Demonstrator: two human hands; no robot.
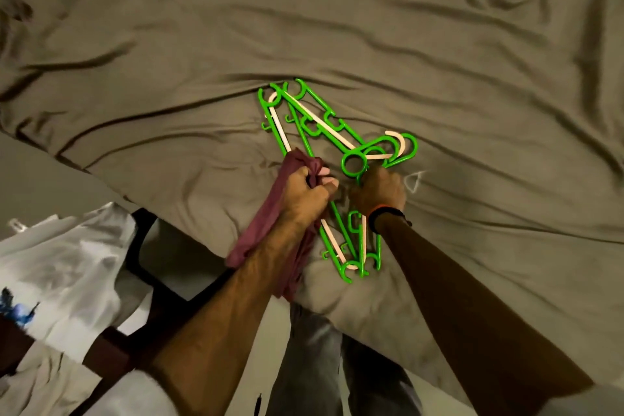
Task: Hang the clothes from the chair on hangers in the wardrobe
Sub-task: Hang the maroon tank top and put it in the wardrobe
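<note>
A pile of several green and pale pink plastic hangers (324, 132) lies on the bed, hooks pointing right. My left hand (305, 192) grips a bunched maroon garment (270, 230) that hangs down over the bed's edge. My right hand (378, 191) is curled over the neck of the hangers, just below the green ring and hooks, and grips them. A dark band sits on my right wrist. The wardrobe is out of view.
The bed (439, 61) is covered with a wrinkled taupe sheet and fills most of the view. At lower left a dark wooden chair (141, 341) holds white clothes (67, 267). My legs stand against the bed's near edge.
</note>
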